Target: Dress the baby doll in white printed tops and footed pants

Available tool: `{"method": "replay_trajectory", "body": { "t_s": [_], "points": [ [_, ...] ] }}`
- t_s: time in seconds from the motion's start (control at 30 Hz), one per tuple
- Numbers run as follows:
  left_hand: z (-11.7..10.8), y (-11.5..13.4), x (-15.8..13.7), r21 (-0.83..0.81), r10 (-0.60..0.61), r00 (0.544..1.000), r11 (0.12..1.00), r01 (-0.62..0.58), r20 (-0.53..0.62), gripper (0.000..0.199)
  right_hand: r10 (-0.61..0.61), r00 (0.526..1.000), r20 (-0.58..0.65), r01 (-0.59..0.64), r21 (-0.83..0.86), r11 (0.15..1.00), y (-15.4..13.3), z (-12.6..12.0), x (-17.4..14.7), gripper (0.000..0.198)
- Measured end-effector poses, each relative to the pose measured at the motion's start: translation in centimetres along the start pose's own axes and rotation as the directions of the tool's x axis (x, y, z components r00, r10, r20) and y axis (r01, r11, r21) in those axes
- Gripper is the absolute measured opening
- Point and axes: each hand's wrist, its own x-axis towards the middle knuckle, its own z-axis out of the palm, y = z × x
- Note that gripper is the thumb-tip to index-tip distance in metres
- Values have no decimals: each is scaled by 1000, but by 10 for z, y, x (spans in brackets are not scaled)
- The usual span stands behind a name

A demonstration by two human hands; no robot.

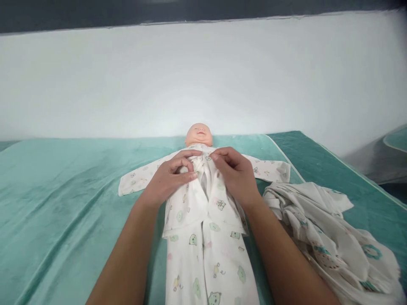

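Observation:
A baby doll (pixel 199 134) lies on its back, its head toward the wall, dressed in a white long-sleeved baby top (pixel 187 209) printed with small green bears. The top's front opening gapes below my hands, and its sleeves spread out to both sides. My left hand (pixel 173 176) has its curved fingers and thumb on the front edge at the chest, gripping the fabric. Opposite it, my right hand (pixel 237 173) pinches the other front edge between thumb and fingers; the fingertips partly hide the fabric there. Matching white baby trousers (pixel 187 264) extend toward me below the top.
A crumpled white printed cloth (pixel 330 241) lies in a heap to the right, beside my right forearm. Beneath everything is a teal bed cover (pixel 63 203) with creases on the left. A white wall (pixel 203 76) rises behind the doll's head.

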Motion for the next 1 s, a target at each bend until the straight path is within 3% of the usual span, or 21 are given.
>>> {"method": "replay_trajectory", "body": {
  "t_s": [0.07, 0.13, 0.27, 0.47, 0.6, 0.67, 0.73, 0.8, 0.83, 0.87, 0.9, 1.0],
  "points": [
    [-2, -3, 0, -92, -17, 996, 996, 9, -84, 22, 61, 989, -134, -67, -42, 997, 5, -4, 4, 17],
    [-3, -4, 1, -112, -52, 985, 993, 34, -165, 23, 95, 980, -177, -120, -140, 983, 10, -6, 7, 18],
    [3, -4, 5, 62, -93, 961, 992, 113, -260, 30, 56, 989, -134, -94, -299, 949, 16, -5, 10, 18],
    [17, -2, 7, 261, -72, 942, 951, 163, -326, 28, 191, 977, -91, -208, -260, 943, 19, -3, 14, 30],
    [13, 0, 9, 316, -79, 916, 924, 216, -394, 23, 156, 982, -109, -181, -293, 939, 27, -12, 18, 27],
    [2, -3, 8, 332, -123, 864, 890, 314, -489, 23, 104, 980, -168, -161, -379, 911, 34, -24, 22, 29],
    [-13, -9, 6, 350, -134, 745, 820, 454, -653, 20, 16, 967, -253, -147, -510, 848, 42, -38, 26, 33],
    [-28, -18, 3, 354, -69, 616, 766, 537, -784, 13, -89, 952, -294, -121, -624, 772, 47, -47, 28, 35],
    [-33, -23, 3, 363, -28, 585, 759, 540, -811, 8, -132, 951, -278, -91, -663, 743, 49, -48, 29, 36],
    [-36, -28, 2, 390, 22, 577, 759, 521, -816, 1, -159, 958, -237, -49, -687, 725, 51, -47, 29, 35],
    [-37, -32, 3, 432, 75, 598, 762, 482, -798, 7, -172, 969, -175, 1, -699, 715, 52, -44, 29, 34],
    [-28, -37, 7, 553, 150, 749, 768, 323, -645, 23, -144, 990, 4, 108, -688, 718, 55, -30, 28, 30]
  ]
}}
